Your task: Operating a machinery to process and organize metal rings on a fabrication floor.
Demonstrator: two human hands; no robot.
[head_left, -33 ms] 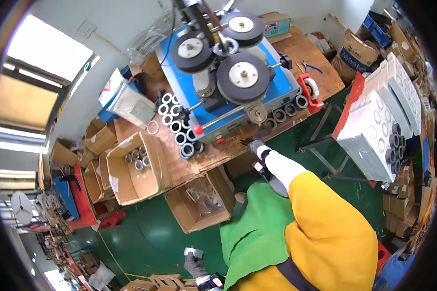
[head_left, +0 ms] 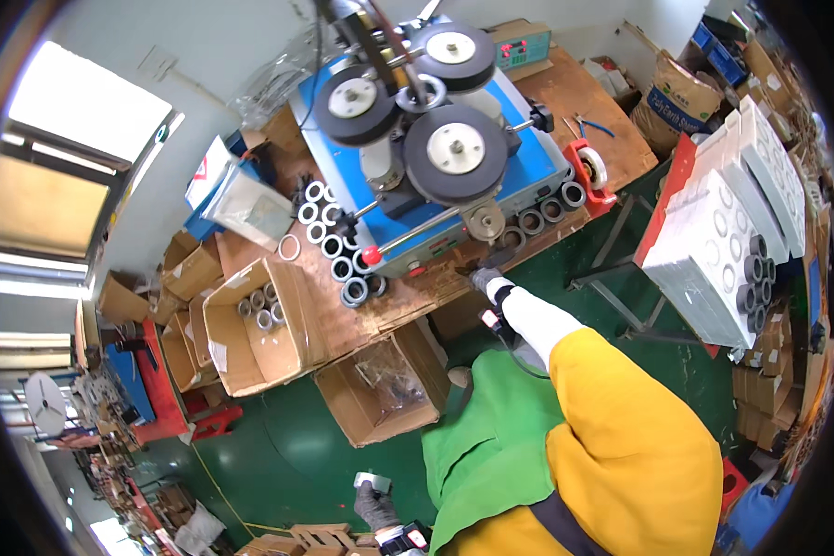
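Observation:
Low over the green floor, my left hand (head_left: 375, 508), in a grey glove, grips a pale metal ring (head_left: 372, 482). My right hand (head_left: 485, 280), gloved and dark at the fingers, reaches to the front edge of the wooden bench (head_left: 408, 301), just below the blue machine (head_left: 408, 218). Its fingertips are too small and dark to make out. A dark ring (head_left: 511, 241) lies close beyond it, first in a row of grey rings (head_left: 552, 209). The machine carries three black rollers (head_left: 455, 154) around an upright ring (head_left: 423, 93).
More rings (head_left: 332, 246) stand left of the machine. An open carton (head_left: 250, 347) with several rings sits at the bench's left end; another carton (head_left: 380, 431) with plastic film stands below. At right are a red tape dispenser (head_left: 591, 176) and white foam blocks (head_left: 700, 264) on a stand.
The view has shifted slightly. Both hands stay in nearly the same places, and the left hand still grips the ring.

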